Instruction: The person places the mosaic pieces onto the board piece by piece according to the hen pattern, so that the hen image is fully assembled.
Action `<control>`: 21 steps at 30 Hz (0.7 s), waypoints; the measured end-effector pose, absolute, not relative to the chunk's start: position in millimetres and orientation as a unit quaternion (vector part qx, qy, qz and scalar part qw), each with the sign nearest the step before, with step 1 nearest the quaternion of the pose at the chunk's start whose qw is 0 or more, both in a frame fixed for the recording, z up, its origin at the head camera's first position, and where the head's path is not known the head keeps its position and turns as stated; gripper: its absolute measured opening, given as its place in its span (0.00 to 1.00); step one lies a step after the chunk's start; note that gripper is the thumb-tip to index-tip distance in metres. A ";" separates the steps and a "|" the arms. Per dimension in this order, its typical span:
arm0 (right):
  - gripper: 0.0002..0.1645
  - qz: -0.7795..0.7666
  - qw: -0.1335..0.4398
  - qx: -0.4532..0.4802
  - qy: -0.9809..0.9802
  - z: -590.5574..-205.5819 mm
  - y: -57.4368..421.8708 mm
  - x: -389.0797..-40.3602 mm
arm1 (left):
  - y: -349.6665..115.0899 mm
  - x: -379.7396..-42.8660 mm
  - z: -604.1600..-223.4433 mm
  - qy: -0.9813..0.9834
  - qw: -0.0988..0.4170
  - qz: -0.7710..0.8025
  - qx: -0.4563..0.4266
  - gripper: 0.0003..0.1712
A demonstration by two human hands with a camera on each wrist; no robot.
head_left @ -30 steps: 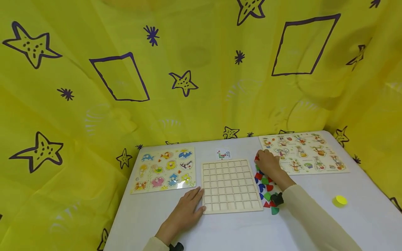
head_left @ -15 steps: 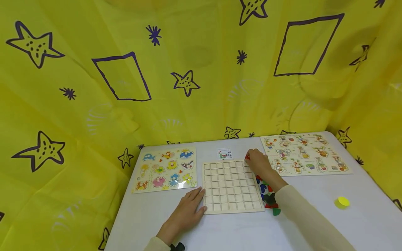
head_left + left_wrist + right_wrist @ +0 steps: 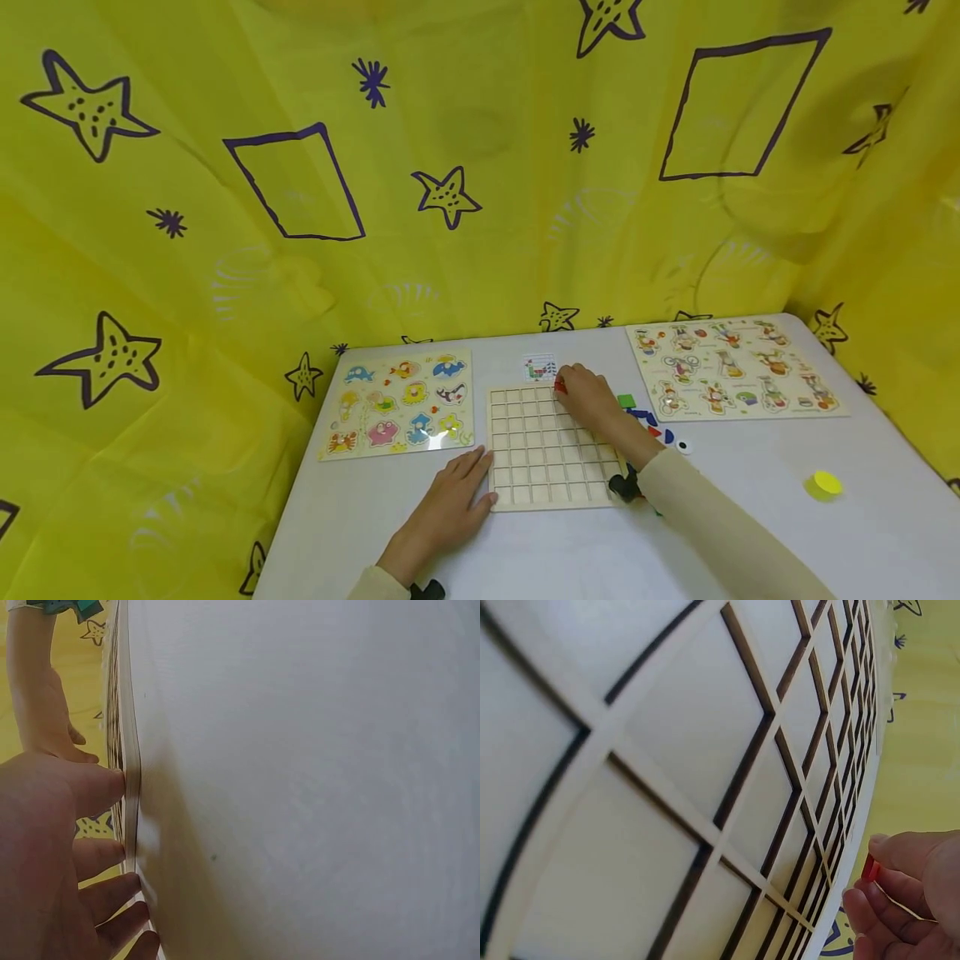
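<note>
A wooden grid board (image 3: 525, 450) with square cells lies in the middle of the white table. My left hand (image 3: 447, 498) rests at the board's left edge, fingers straight; in the left wrist view its thumb and fingertips (image 3: 112, 900) touch the rim. Over the board's far edge, my right hand (image 3: 588, 400) pinches a small red piece (image 3: 870, 868) between thumb and fingers. Just beyond the board lies a small picture card (image 3: 539, 367) with a bird-like pattern. Coloured pieces (image 3: 642, 417) in blue, red and green lie right of the board, partly hidden by my right arm.
An animal puzzle board (image 3: 397, 408) with sea creatures stands to the left. Another picture puzzle board (image 3: 738, 371) lies at the back right. A yellow round piece (image 3: 825, 484) sits at the right. A yellow curtain (image 3: 480, 167) hangs behind the table.
My right hand has moved left from the pile of pieces to the board's far edge, carrying the red piece. My left hand stays at the board's left edge.
</note>
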State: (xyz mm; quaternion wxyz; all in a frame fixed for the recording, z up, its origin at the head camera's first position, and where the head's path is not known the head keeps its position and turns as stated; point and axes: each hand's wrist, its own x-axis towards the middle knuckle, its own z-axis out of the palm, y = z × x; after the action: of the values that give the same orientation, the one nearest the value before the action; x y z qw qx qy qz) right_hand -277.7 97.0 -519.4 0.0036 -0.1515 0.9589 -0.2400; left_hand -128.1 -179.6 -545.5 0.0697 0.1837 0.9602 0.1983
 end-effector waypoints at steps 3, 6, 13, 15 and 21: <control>0.15 -0.244 -0.001 -0.148 0.959 -517.9 98.2 -277.0 | -178.9 -128.2 -546.2 0.960 0.069 0.197 0.185 0.38; 0.16 -0.261 0.001 -0.151 0.953 -517.5 101.0 -278.4 | -178.9 -127.9 -546.2 0.960 0.067 0.198 0.184 0.38; 0.15 -0.274 0.023 -0.171 0.946 -516.7 100.1 -277.9 | -180.1 -127.7 -545.9 0.960 0.064 0.200 0.184 0.38; 0.13 -0.265 0.024 -0.184 0.946 -517.5 98.7 -277.2 | -180.1 -127.3 -545.6 0.960 0.066 0.201 0.183 0.38; 0.02 -0.248 0.046 -0.209 0.945 -518.2 93.3 -274.6 | -180.0 -126.6 -546.3 0.960 0.064 0.203 0.184 0.38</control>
State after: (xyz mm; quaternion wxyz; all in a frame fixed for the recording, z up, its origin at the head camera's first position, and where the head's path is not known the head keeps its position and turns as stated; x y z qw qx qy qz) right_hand -274.6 93.3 -518.2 0.0460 -0.2091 0.9448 -0.2481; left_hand -126.6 -180.0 -546.3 0.0640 0.1842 0.9596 0.2029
